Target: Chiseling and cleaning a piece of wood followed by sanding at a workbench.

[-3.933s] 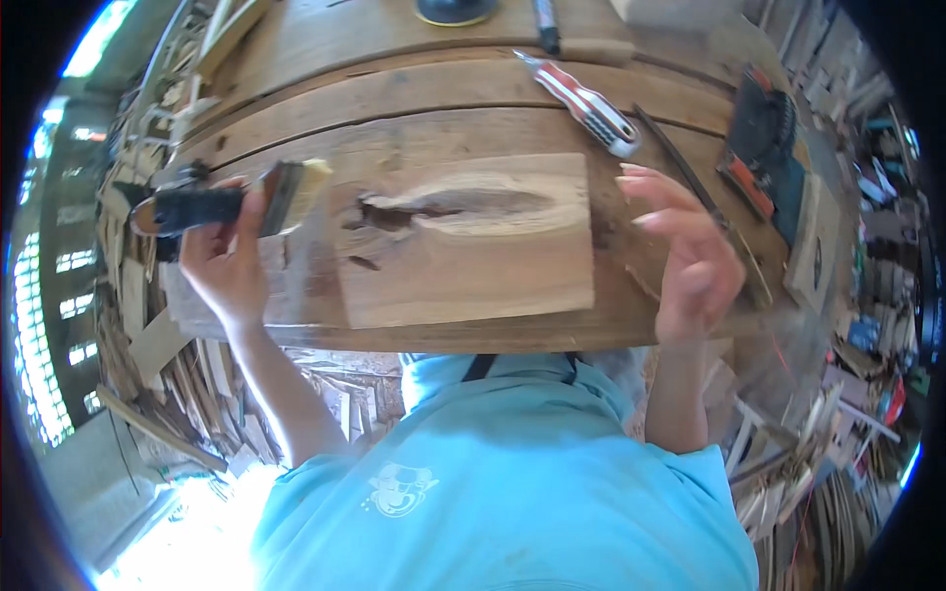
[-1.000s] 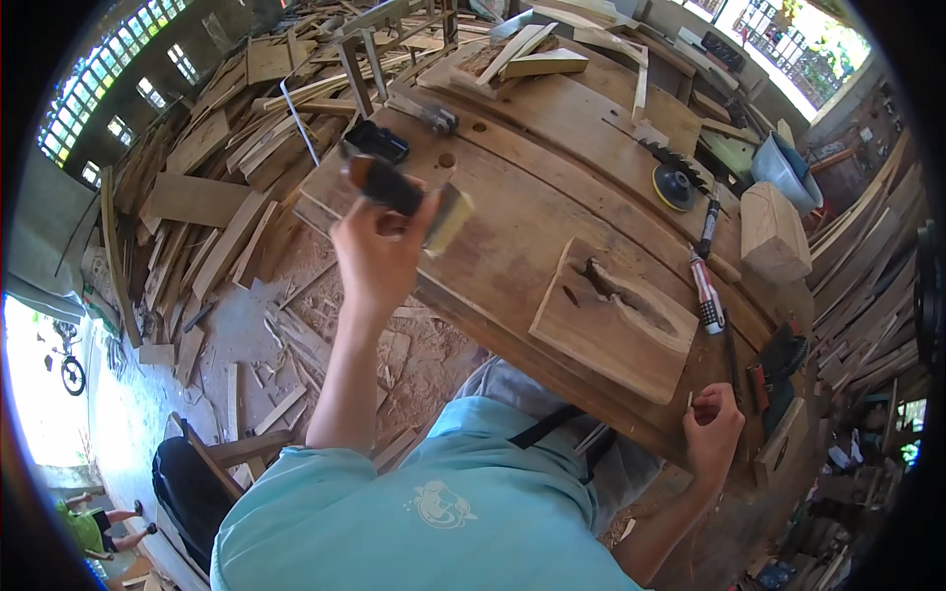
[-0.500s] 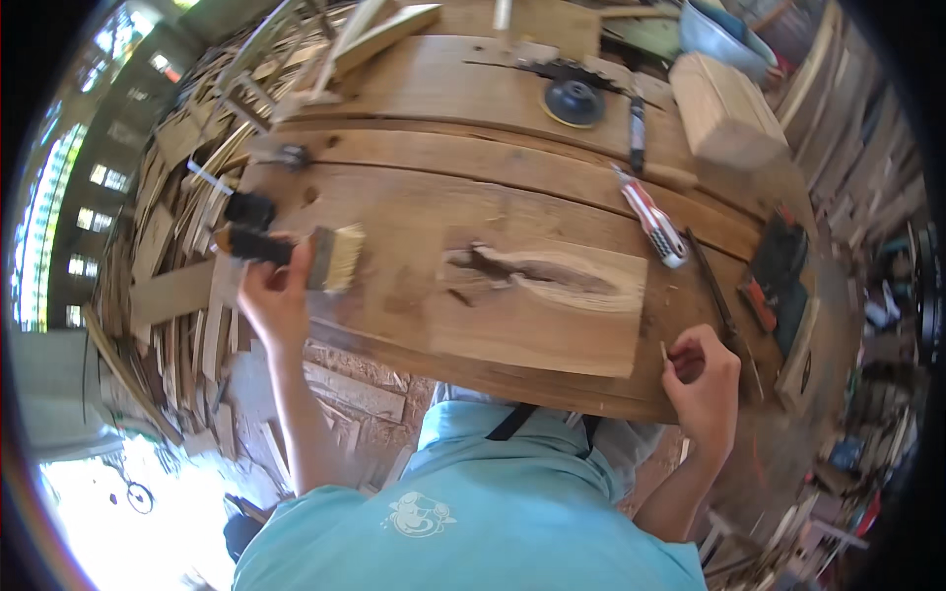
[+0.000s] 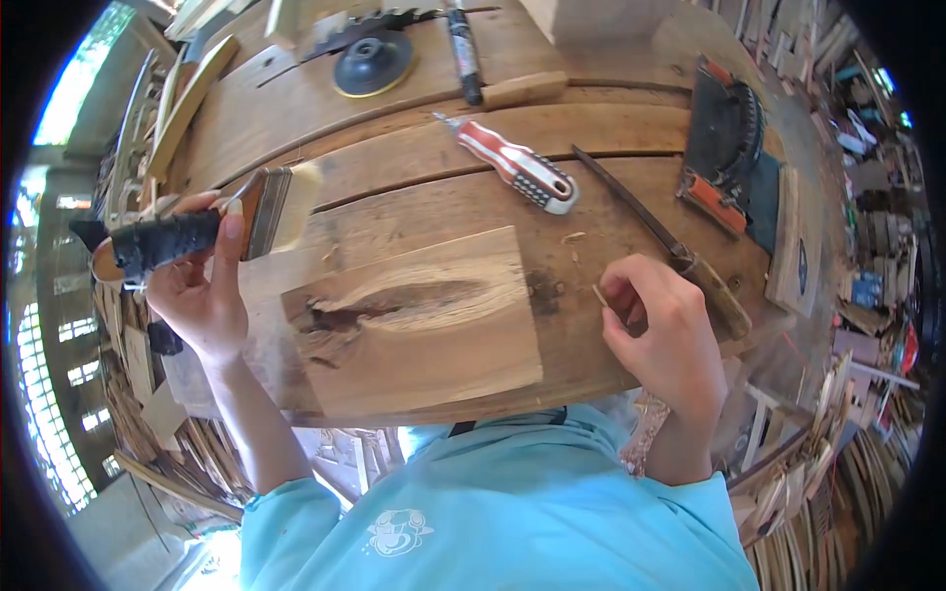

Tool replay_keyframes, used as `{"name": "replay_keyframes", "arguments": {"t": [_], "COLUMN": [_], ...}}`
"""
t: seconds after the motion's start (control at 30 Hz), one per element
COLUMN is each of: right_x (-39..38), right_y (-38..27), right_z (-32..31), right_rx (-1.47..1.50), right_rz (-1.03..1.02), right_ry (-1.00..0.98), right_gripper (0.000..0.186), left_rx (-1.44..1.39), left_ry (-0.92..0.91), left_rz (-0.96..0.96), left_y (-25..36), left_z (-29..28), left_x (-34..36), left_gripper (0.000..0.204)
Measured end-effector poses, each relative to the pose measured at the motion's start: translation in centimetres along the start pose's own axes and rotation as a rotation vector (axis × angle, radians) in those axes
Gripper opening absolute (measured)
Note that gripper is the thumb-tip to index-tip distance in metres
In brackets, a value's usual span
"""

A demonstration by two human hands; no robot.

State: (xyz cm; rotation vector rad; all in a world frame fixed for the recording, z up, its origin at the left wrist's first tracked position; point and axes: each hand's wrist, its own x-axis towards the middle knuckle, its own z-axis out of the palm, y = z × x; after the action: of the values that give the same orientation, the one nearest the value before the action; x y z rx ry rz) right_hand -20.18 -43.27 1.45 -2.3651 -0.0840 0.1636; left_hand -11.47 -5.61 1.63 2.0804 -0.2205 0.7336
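Note:
My left hand (image 4: 204, 307) is closed round the black-wrapped handle of a flat paintbrush (image 4: 163, 244), held above the left end of the bench. Its pale bristles point right and are slightly blurred. My right hand (image 4: 670, 330) pinches a thin, short wood sliver (image 4: 600, 295) between thumb and forefinger, to the right of a board. That rectangular wooden board (image 4: 443, 360) lies flat near the bench's front edge, between my hands. A long dark hollow with a pale border runs across it. Neither hand touches the board.
On the wooden bench (image 4: 394, 182) lie a red-and-white handled tool (image 4: 514, 165), a file (image 4: 631, 207) with a wooden handle and a black-and-orange toothed tool (image 4: 724, 148). Farther back are a round black pad (image 4: 372, 61), a marker (image 4: 463, 54) and a wood block (image 4: 611, 20).
The view has turned and come closer to the bench, so everything sits differently in it. Both hands keep their grips, and the brush's handle now shows more fully.

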Motion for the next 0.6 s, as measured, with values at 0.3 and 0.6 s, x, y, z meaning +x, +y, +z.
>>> {"name": "replay_keyframes", "arguments": {"t": [0.3,0.6], "right_x": [0.8,3.4], "right_y": [0.7,0.2], "right_z": [0.1,0.1], "right_rx": [-0.052,0.041], "right_rz": [-0.009,-0.101], "right_ry": [0.041,0.041], "right_gripper": [0.028,0.023], "left_rx": [-0.032,-0.067], "left_ry": [-0.087,0.061], "left_rz": [-0.041,-0.093], "left_y": [-4.0,-5.2], "left_z": [2.2,1.3], "left_x": [1.8,1.0], "left_gripper": [0.024,0.024]}}
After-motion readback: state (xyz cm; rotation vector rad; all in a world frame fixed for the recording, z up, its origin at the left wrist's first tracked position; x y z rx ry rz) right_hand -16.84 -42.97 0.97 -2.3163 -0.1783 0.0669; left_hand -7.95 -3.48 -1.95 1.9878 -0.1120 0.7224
